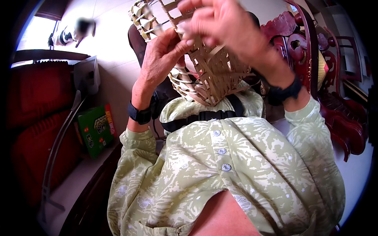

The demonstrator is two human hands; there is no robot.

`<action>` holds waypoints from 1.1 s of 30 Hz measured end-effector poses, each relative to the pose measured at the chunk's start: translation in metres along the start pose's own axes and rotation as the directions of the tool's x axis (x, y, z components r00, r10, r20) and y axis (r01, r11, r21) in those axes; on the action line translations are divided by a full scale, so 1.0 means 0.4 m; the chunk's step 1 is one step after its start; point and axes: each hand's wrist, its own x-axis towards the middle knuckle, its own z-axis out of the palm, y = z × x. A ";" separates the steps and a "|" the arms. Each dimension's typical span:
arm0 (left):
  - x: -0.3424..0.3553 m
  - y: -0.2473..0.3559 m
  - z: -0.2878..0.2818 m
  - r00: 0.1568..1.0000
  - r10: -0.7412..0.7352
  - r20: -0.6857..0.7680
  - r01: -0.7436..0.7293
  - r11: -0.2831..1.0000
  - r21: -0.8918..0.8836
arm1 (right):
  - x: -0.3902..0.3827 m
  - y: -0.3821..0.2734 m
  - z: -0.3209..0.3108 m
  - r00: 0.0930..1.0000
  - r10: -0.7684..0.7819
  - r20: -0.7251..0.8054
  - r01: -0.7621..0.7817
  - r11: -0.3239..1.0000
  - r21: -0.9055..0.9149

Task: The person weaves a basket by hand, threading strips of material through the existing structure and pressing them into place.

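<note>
Basket (pixel 212 74), half-woven, of pale bamboo strips, held up in front of the chest between both hands, its braided rim (pixel 143 19) toward the upper left and loose strip ends sticking out at the top.

Left hand (pixel 159 59): fingers curled, thumb pressed against the woven wall, gripping the basket from the left side. Black wristband (pixel 138 114) on the wrist.

Right hand (pixel 224 23): over the top of the basket, fingertips bunched, pinching a loose bamboo strip (pixel 177 17). Black wristband (pixel 284 92) on this wrist too.

Shirt (pixel 236 169): pale green, leaf print, buttoned, with a black strap (pixel 201 117) across the chest just under the basket.

Surroundings: carved dark red wooden chair (pixel 315 67) at right; green box (pixel 95 129) at left, on a ledge beside red cushions (pixel 35 102); light tiled floor (pixel 110 43) beyond.
</note>
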 end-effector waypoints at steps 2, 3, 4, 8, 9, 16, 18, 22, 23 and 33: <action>0.004 0.012 0.003 1.000 0.029 -0.001 -0.029 0.998 0.059 | 0.029 -0.011 -0.031 0.988 0.127 0.094 -0.153 0.913 0.379; 0.003 0.023 0.004 1.000 0.017 -0.006 -0.017 0.998 0.060 | 0.039 -0.026 -0.042 0.954 0.238 0.181 -0.298 0.773 0.560; 0.000 0.022 0.007 0.999 -0.017 -0.033 0.018 0.999 0.029 | 0.055 -0.005 -0.028 0.948 0.294 0.118 -0.304 0.738 0.602; -0.019 -0.010 0.019 0.988 0.031 -0.152 -0.029 0.999 0.018 | 0.032 0.039 0.004 0.948 -0.255 -0.191 0.167 0.909 -0.383; -0.019 -0.009 0.021 0.986 0.035 -0.166 -0.029 0.999 0.043 | 0.019 0.094 -0.014 0.922 -0.336 -0.194 0.225 0.870 -0.439; -0.017 0.008 0.024 0.974 -0.034 -0.226 0.056 0.994 0.091 | -0.053 0.141 0.009 0.943 -0.299 -0.145 0.137 0.746 -0.651; -0.014 0.007 0.028 0.972 -0.040 -0.232 0.059 0.995 0.079 | -0.052 0.158 0.030 0.915 -0.343 -0.214 0.118 0.733 -0.670; -0.012 0.014 0.035 0.961 -0.064 -0.270 0.082 0.995 0.055 | -0.016 0.157 0.018 0.885 -0.439 -0.154 0.302 0.794 -0.527; -0.011 0.018 0.033 0.960 -0.076 -0.270 0.105 0.990 0.094 | -0.021 0.124 0.001 0.944 -0.276 -0.181 0.154 0.855 -0.496; -0.013 -0.012 0.031 0.951 -0.023 -0.308 0.114 0.953 0.282 | 0.075 0.060 -0.048 0.982 -0.175 0.064 0.184 0.964 -0.192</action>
